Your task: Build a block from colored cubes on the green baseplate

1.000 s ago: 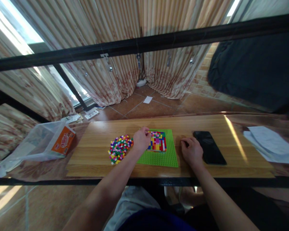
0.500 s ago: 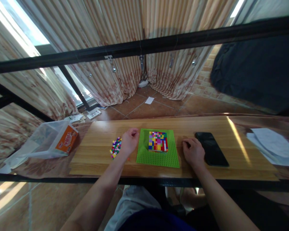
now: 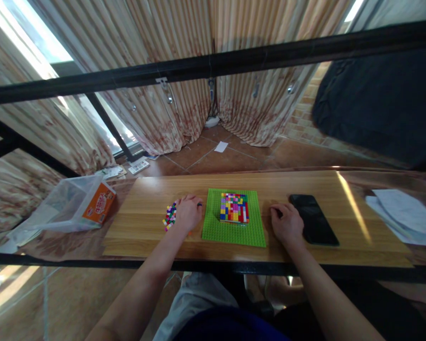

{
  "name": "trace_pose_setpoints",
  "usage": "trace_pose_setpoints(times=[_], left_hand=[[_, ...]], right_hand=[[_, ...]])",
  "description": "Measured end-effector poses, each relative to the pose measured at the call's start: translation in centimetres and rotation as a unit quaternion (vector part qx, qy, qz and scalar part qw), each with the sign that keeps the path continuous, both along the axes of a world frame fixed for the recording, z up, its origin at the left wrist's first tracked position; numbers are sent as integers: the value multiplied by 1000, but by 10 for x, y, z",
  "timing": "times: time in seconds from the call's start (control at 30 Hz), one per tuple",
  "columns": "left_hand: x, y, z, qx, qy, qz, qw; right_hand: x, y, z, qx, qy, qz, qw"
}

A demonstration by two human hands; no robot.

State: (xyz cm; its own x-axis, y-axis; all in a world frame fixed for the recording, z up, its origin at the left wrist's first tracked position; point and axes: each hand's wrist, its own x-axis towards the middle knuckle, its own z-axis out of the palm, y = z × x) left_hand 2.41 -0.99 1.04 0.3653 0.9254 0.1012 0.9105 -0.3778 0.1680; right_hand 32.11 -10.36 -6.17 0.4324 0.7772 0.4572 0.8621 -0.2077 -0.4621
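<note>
My left hand (image 3: 189, 213) is just left of the green baseplate (image 3: 209, 229), its fingers pinched around what looks like a small dark building brick (image 3: 199, 204). Partly behind that hand lies a loose pile of small coloured bricks (image 3: 169, 217). On the baseplate stands a square block of multicoloured bricks (image 3: 234, 207), built in layers. To the right of the plate my right hand (image 3: 287, 225) rests on the wooden board with curled fingers, and nothing shows in them. A black smartphone (image 3: 314, 220) lies beside it.
The wooden board (image 3: 138, 213) sits on a table with a black edge bar (image 3: 145, 265). A clear plastic bin (image 3: 71, 208) with an orange label stands at the left. White papers (image 3: 404, 213) lie at the far right. A black rail (image 3: 184, 68) crosses before the curtains.
My left hand has turned and its fingers have shifted slightly; a small dark brick now shows at the fingertips. My right hand stays in place. The view has shifted a little.
</note>
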Motion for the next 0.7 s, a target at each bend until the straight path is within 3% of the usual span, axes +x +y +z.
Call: trace_pose_setpoints(times=[0.13,0.7], left_hand=[[4,4,-1,-6,39,8,999],[4,8,-3,-7,53,7,999]], right_hand=[[0,0,0,1,7,1,1000],[-1,1,0,-1,18,7,1000]])
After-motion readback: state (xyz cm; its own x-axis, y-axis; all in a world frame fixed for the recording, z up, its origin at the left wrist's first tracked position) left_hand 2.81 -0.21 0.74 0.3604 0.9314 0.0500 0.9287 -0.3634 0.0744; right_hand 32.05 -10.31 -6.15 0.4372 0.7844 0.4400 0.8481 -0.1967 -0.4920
